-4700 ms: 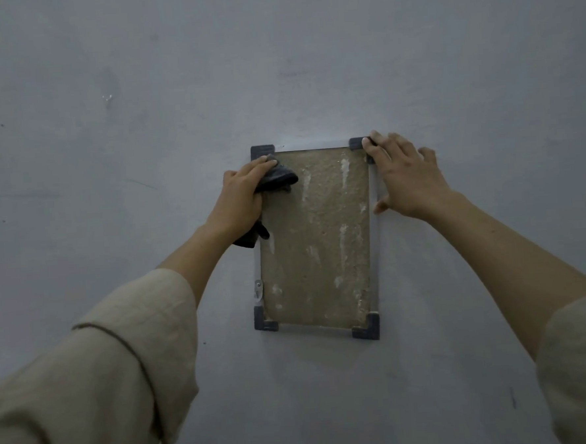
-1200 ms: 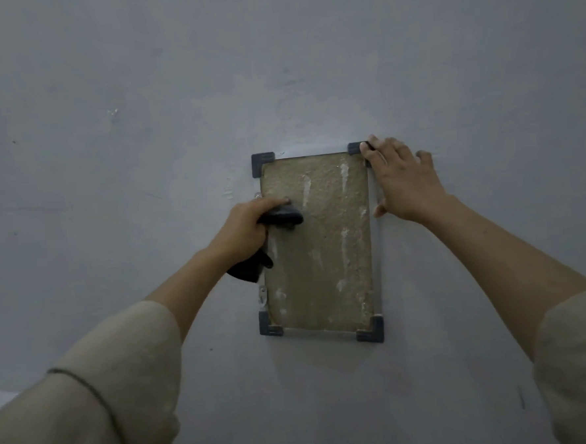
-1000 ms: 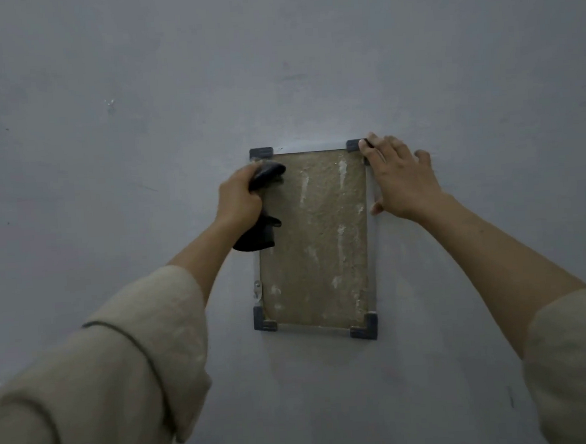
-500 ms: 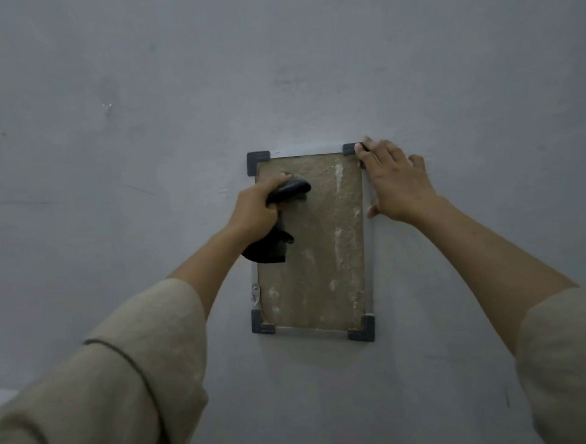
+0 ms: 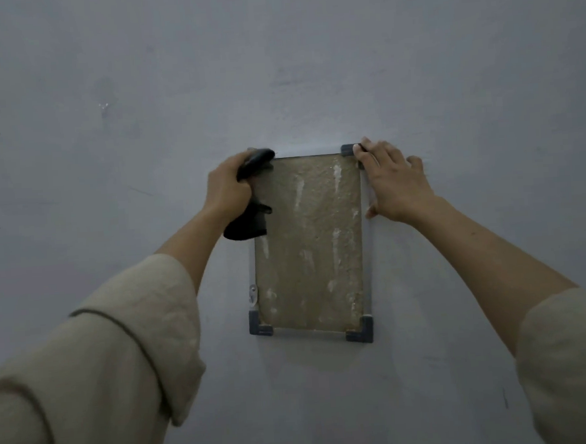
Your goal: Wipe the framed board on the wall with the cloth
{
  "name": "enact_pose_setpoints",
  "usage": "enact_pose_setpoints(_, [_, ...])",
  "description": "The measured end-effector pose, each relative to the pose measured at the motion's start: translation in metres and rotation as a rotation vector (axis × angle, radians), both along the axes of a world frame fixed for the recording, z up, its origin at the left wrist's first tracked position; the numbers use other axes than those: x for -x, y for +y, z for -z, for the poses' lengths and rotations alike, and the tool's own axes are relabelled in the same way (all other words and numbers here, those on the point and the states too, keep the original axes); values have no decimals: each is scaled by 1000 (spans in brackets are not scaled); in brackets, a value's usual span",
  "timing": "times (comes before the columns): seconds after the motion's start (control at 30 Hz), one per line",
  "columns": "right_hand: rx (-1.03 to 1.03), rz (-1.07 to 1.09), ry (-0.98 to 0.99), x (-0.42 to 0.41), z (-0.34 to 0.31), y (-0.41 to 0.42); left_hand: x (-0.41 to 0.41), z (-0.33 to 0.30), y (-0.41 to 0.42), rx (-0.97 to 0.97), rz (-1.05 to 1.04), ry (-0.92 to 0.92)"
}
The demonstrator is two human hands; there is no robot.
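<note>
A framed board [image 5: 308, 245] hangs upright on the grey wall, its brown face streaked with pale smears and its frame tipped with dark corner caps. My left hand [image 5: 226, 188] grips a dark cloth [image 5: 250, 221] and holds it against the board's top-left corner, which it hides. Part of the cloth hangs down below my palm. My right hand [image 5: 390, 180] lies flat with straight fingers on the frame's upper right edge, fingertips at the top-right corner cap.
The grey wall [image 5: 107, 130] fills the view around the board. A small metal hook [image 5: 252, 294] sits on the frame's lower left side. Both of my loose cream sleeves [image 5: 98, 371] reach in from the bottom corners.
My left hand with the cloth has moved up from the board's upper left face to its top-left corner. My right hand has stayed on the top-right edge.
</note>
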State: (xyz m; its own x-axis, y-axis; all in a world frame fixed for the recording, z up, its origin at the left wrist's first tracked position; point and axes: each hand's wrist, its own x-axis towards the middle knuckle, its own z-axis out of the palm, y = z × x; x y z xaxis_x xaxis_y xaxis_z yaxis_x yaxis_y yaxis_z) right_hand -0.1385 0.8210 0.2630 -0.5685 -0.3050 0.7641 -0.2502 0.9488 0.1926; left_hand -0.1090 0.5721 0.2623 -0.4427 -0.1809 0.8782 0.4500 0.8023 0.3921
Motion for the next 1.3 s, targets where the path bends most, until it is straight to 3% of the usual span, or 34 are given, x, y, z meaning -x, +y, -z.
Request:
enact_pose_setpoints(0.17, [12,-4,-7,0,0,0,10,12,13,263,60,-109])
enact_pose_setpoints(0.37, [4,-3,3,1,1,0,5,18,9,-5,-14,17])
enact_pose_setpoints(0.53, [11,-4,9,0,1,0,4,44,1,376,99,-91])
enact_pose_setpoints(0.7, [15,-3,5,1,2,-1,5,46,8,-62,6,25])
enact_pose_setpoints(0.87, [21,-14,6,0,2,-1,3,68,15,249,110,-60])
enact_pose_setpoints(0.9, [19,-10,8,0,2,0,1,66,9,243,114,-64])
enact_pose_setpoints(1.03, [21,-8,4,1,2,-1,3,59,5,-104,29,15])
enact_pose_setpoints(1.2, [25,-9,6,0,2,-1,4,81,14,152,116,-72])
enact_pose_setpoints(1.3, [18,0,4,1,1,-1,2,72,-4,36,106,-39])
